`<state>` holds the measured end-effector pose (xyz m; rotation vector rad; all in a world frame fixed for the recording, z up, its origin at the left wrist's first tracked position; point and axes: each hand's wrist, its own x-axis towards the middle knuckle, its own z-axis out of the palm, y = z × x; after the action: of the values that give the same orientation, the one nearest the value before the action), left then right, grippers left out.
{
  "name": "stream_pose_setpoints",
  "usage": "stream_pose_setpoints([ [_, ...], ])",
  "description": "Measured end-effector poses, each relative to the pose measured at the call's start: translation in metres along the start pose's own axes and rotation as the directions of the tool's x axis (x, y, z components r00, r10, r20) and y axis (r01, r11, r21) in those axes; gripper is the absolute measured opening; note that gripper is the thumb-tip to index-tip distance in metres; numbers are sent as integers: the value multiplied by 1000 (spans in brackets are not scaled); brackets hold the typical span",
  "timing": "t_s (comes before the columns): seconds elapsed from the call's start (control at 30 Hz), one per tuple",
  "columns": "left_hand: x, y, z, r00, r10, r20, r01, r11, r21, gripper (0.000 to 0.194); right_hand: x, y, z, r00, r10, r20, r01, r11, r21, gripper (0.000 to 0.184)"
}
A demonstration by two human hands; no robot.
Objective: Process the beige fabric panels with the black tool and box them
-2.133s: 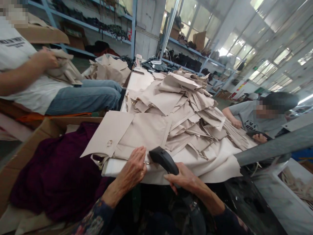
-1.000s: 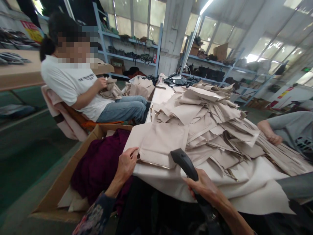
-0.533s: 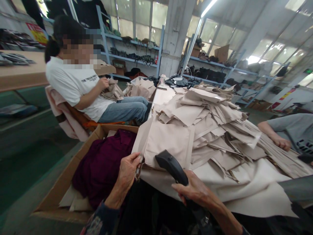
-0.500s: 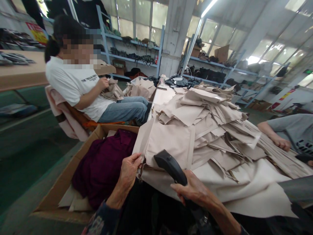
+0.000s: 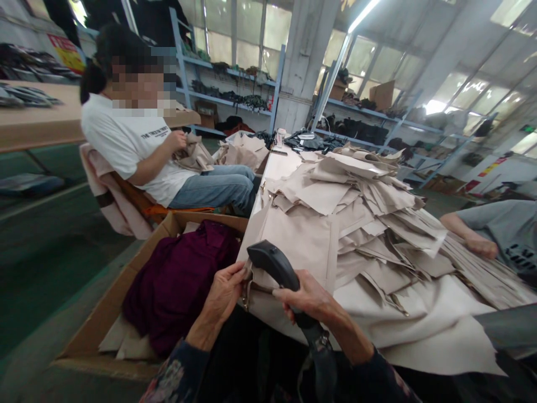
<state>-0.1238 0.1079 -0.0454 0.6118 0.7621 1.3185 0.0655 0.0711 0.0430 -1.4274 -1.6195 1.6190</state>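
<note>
Fingers (image 5: 237, 272) of left hand (image 5: 224, 294) pinched shut on near edge of beige fabric piece (image 5: 302, 240), at table's front corner. Right hand (image 5: 308, 296) wrapped closed around black handheld tool (image 5: 274, 266), head lying just above that pinched edge.

head view: sitting at the wearer's head, looking forward and down along the surface (image 5: 277, 168) | near: hands at the bottom edge, close | far: shelving (image 5: 235, 73) and windows showing behind | only one view, sharing nothing
</note>
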Motion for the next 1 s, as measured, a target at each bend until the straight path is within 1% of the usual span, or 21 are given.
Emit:
stream_pose_setpoints([
  [0.1,0,-2,-2,1000,5,27,-5,1000,-21,24,-12,5,1,998,37,48,-36,999,-29,15],
  [0.17,0,-3,-4,998,10,61,-11,1000,16,23,-14,8,4,997,52,49,-51,999,-19,16],
  [0.27,1,-5,-6,994,83,72,-96,977,188,26,-4,5,6,1000,22,-22,-22,1000,-4,17],
  [0.37,2,-7,-5,984,163,65,-176,922,346,22,4,-5,0,993,-31,-114,27,999,-35,19],
  [0.4,2,-9,-2,974,212,76,-225,881,416,18,2,-8,-4,991,-30,-132,26,999,-35,20],
  [0.43,1,-12,1,954,281,105,-293,804,517,16,-3,-10,-8,989,-23,-148,19,999,-31,20],
  [0.47,-1,-16,6,918,361,162,-376,666,645,18,-10,-11,-14,986,-11,-165,6,1000,-30,21],
  [0.5,-3,-22,11,869,428,249,-448,462,765,23,-19,-10,-18,982,6,-188,-14,999,-39,21],
  [0.53,-7,-29,16,814,463,351,-489,220,844,28,-28,-9,-23,977,22,-213,-36,998,-61,21],
  [0.57,-11,-37,21,769,463,441,-492,-13,870,33,-38,-7,-27,971,36,-236,-59,994,-90,21],
  [0.6,-15,-45,25,742,443,503,-470,-191,862,35,-46,-4,-30,966,50,-254,-82,990,-117,21],
  [0.63,-19,-53,29,726,426,540,-434,-326,840,34,-53,-1,-32,963,64,-260,-102,985,-137,20],
  [0.67,-23,-60,31,713,422,560,-394,-420,817,33,-58,2,-34,963,75,-261,-115,983,-144,20],
  [0.7,-27,-67,32,699,432,569,-357,-478,802,30,-60,5,-34,963,86,-255,-124,983,-138,20],
  [0.73,-29,-72,31,685,449,574,-334,-506,795,27,-61,9,-33,964,101,-247,-135,983,-124,20],
  [0.77,-31,-75,30,671,464,579,-328,-514,793,24,-59,12,-32,965,118,-233,-147,983,-112,20],
  [0.83,-33,-80,23,641,480,599,-361,-501,787,22,-51,17,-26,972,143,-189,-164,981,-102,20],
  [0.93,-33,-81,13,595,483,643,-439,-475,763,24,-32,20,-17,980,166,-110,-179,977,-118,19],
  [1.0,-32,-82,8,561,493,665,-474,-467,747,28,-16,17,-13,978,185,-96,-198,969,-151,17],
])
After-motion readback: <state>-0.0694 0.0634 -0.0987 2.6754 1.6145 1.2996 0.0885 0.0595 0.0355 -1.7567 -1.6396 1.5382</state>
